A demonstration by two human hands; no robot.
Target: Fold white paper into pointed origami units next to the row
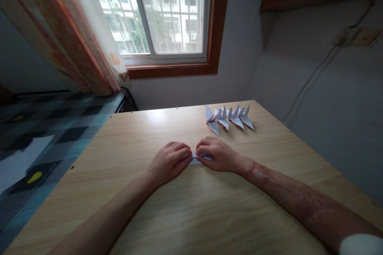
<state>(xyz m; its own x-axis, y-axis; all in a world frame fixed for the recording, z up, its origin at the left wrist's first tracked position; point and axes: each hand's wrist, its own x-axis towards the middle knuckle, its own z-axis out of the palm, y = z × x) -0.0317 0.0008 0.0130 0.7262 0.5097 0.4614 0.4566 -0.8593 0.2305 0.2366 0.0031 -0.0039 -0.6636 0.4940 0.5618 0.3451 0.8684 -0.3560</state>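
Note:
A small piece of folded white paper [195,161] lies on the wooden table between my two hands. My left hand [172,160] has its fingers closed on the paper's left end. At the right end, my right hand [216,154] pinches the paper in the same way. A narrow strip of it shows between my fingertips, with a crease running across; both ends are hidden under my fingers. Beyond my right hand stands a row of several folded paper cranes [230,118], their pointed wings spread.
The pale wooden table [140,135] reaches toward the wall below a barred window [176,12]. On the left, loose white sheets [26,161] lie on a checked bed cover [72,135] beside a curtain [74,36]. A cable [311,75] hangs down the right wall from a socket.

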